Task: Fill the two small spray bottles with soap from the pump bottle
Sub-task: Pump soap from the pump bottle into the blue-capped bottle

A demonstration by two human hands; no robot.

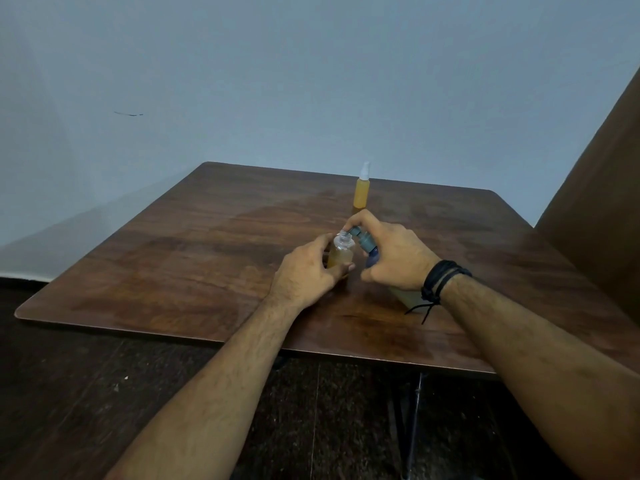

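A small clear bottle (341, 252) with its neck uncovered and yellow soap inside stands on the brown table (207, 244); my left hand (306, 275) grips it round the body. My right hand (391, 254) holds the pump bottle (369, 247), tilted, with a finger on top of its grey-blue pump head, whose nozzle is right at the open neck. Most of the pump bottle's pale body (407, 296) is hidden under my right hand and wrist. A second small spray bottle (362, 190), full of yellow soap and with a white sprayer on, stands upright behind them.
The wall runs close behind the table's far edge. A brown panel (595, 209) rises at the right. The table's near edge (311, 351) lies over a dark floor, with a metal leg (415, 410) below.
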